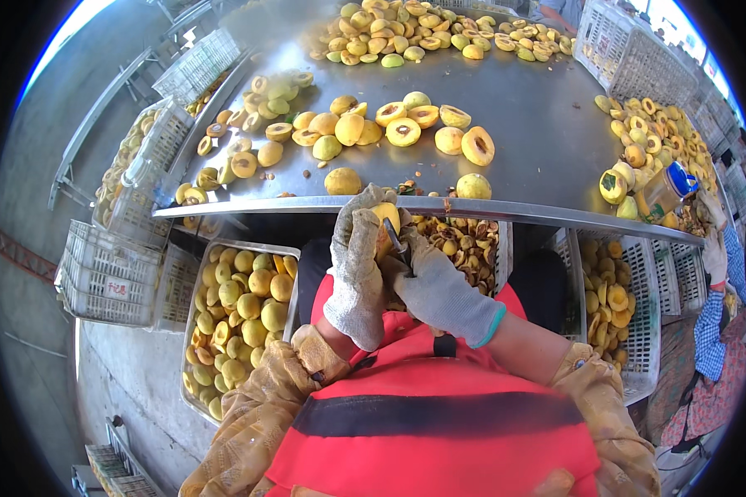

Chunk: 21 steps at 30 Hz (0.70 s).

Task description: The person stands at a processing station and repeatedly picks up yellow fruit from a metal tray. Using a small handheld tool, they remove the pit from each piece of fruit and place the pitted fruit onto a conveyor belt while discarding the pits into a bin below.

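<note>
In front of my chest, just below the table's near edge, my left hand (356, 277) in a pale, soiled knit glove is closed around a yellow peach (387, 217). My right hand (445, 286), in a grey glove with a teal cuff, grips a small dark metal tool (395, 236) whose end rests against the fruit. The shape of the tool's tip is too small to make out. On the steel table (522, 116) beyond, halved peaches (403, 132) lie in a loose row, some cut side up. A crate of pits and scraps (464, 265) stands under my hands.
A crate of whole and halved peaches (244, 306) stands at my left knee, another peach crate (609, 298) at my right. White crates (112, 269) are stacked along the left. At the right, a co-worker's gloved hand (713, 257) is near a blue-lidded clear jar (667, 190).
</note>
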{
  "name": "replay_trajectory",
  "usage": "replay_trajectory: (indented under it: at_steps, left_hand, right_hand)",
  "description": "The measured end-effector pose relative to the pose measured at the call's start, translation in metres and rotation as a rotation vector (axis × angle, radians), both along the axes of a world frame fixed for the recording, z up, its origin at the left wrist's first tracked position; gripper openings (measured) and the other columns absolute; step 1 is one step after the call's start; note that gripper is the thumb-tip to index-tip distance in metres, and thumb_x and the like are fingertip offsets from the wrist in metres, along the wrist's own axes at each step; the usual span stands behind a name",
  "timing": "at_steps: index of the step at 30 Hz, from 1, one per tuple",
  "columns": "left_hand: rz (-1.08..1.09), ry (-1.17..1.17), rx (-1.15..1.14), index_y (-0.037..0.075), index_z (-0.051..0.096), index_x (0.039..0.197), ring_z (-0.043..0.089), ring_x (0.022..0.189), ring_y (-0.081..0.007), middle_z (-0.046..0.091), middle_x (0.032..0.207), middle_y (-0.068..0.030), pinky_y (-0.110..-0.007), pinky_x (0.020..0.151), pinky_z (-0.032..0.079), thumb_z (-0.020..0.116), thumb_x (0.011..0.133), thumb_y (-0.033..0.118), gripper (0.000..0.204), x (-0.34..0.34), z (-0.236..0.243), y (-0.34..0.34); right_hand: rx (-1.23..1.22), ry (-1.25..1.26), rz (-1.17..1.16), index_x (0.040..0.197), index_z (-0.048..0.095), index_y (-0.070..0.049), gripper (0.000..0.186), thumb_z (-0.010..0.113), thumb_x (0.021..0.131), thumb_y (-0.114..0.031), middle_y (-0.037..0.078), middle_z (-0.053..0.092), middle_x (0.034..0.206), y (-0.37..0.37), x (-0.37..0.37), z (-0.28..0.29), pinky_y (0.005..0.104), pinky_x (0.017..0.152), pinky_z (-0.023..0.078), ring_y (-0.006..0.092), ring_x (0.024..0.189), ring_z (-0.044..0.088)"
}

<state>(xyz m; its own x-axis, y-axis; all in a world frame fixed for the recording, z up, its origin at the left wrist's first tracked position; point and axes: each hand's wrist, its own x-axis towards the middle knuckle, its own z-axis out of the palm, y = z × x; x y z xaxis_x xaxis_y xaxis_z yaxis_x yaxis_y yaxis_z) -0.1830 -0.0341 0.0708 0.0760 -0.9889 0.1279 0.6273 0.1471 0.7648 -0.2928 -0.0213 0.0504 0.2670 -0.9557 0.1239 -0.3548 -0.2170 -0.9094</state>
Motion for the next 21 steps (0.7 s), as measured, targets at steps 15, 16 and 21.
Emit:
replay_trajectory:
  at_steps: [15, 16, 21]
  left_hand:
    - [-0.470, -0.506, 0.153, 0.001, 0.066, 0.105, 0.059, 0.081, -0.0122, 0.067, 0.092, -0.0051, -0.024, 0.070, 0.048, 0.059, 0.091, 0.028, 0.031, 0.039, -0.003, -0.032]
    - [-0.558, -0.502, 0.178, -0.001, 0.064, 0.106, 0.062, 0.086, -0.0166, 0.066, 0.097, -0.0088, -0.028, 0.074, 0.051, 0.059, 0.091, 0.027, 0.032, 0.043, -0.001, -0.035]
    - [-0.718, -0.623, 0.110, -0.004, 0.062, 0.107, 0.065, 0.090, -0.0195, 0.067, 0.098, -0.0133, -0.027, 0.067, 0.054, 0.060, 0.089, 0.027, 0.036, 0.034, 0.004, -0.048]
  right_hand:
    - [0.741, -0.109, 0.357, 0.093, 0.052, -0.001, 0.017, 0.046, 0.087, -0.017, 0.006, 0.052, 0.062, 0.003, -0.018, 0.067, 0.0275, 0.032, 0.040, 0.0143, 0.036, 0.048]
    - [0.879, -0.252, 0.427, 0.084, 0.050, -0.007, 0.012, 0.047, 0.087, -0.018, 0.002, 0.046, 0.055, 0.000, -0.023, 0.063, 0.0260, 0.031, 0.036, 0.0101, 0.035, 0.042]
    - [0.991, -0.508, 0.466, 0.080, 0.047, -0.012, 0.011, 0.047, 0.088, -0.019, -0.002, 0.041, 0.054, 0.002, -0.033, 0.046, 0.0237, 0.030, 0.033, 0.0066, 0.036, 0.039]
